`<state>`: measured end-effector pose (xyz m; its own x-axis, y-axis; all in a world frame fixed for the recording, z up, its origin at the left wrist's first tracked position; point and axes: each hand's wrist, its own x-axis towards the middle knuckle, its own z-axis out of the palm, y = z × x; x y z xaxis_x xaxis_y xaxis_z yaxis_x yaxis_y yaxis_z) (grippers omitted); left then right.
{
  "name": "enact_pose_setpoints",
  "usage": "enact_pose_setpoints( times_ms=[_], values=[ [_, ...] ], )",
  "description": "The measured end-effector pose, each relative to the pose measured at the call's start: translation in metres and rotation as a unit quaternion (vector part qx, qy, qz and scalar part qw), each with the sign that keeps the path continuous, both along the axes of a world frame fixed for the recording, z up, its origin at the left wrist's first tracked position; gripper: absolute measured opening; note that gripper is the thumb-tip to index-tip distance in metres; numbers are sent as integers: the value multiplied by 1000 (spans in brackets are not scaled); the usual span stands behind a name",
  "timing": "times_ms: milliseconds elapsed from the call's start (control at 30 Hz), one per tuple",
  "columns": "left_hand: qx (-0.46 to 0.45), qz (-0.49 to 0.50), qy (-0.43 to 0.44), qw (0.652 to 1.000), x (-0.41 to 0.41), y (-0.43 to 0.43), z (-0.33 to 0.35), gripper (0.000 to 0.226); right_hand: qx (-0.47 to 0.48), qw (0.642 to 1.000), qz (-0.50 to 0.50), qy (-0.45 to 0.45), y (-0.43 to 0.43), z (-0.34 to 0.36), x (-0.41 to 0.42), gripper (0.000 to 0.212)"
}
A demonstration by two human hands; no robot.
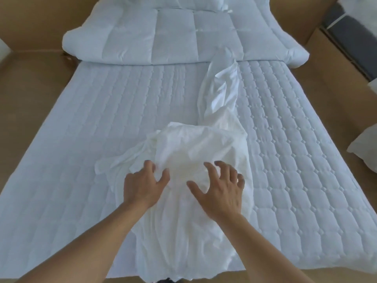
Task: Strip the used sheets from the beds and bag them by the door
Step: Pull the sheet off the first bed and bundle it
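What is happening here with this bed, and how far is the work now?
A person is gathering a used white sheet into a bundle on the near half of the bed. The left hand curls its fingers into the fabric; the right hand lies spread on top. The quilted mattress pad is already bare, and the duvet lies folded at the head end. No bag is in view.

I count one bunched sheet [195, 152] at six o'clock, one folded duvet [163, 37] at twelve, one bed [98, 123].
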<state>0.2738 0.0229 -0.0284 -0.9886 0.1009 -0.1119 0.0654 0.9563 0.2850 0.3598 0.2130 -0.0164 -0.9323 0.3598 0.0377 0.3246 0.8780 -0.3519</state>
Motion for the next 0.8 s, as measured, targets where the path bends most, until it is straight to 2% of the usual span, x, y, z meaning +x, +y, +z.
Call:
enact_pose_setpoints(
  times_ms=[33,67,167,233,333,433,500,600,700,800],
  values=[
    [26,26,33,999,-14,1,1,75,-19,1000,-13,1,8,4,-17,88],
    [41,57,27,997,-29,3,1,87,-36,999,-23,-17,16,4,-35,96],
    [63,113,-90,987,-73,11,-7,117,-66,992,-65,-85,42,-3,-90,116],
    [65,87,-137,985,-95,23,-18,124,-80,984,-100,-123,55,-13,-122,127],
    [56,51,-155,985,-119,56,-35,125,-123,963,-141,-195,64,-36,-152,139],
    [13,19,-112,993,-145,81,-52,121,-179,939,-161,-245,59,-68,-157,140],
    [-37,-37,-98,994,-157,76,-73,121,-148,939,-147,-272,45,-90,-151,135],
    [-106,-102,-209,967,-156,58,-108,103,-88,947,-110,-290,33,-105,-145,126],
    [-113,-119,-266,950,-163,58,-112,93,-58,958,-86,-268,50,-97,-156,121],
    [-108,-116,-276,948,-185,66,-97,102,-8,985,-78,-156,71,-88,-177,121]
  ],
)
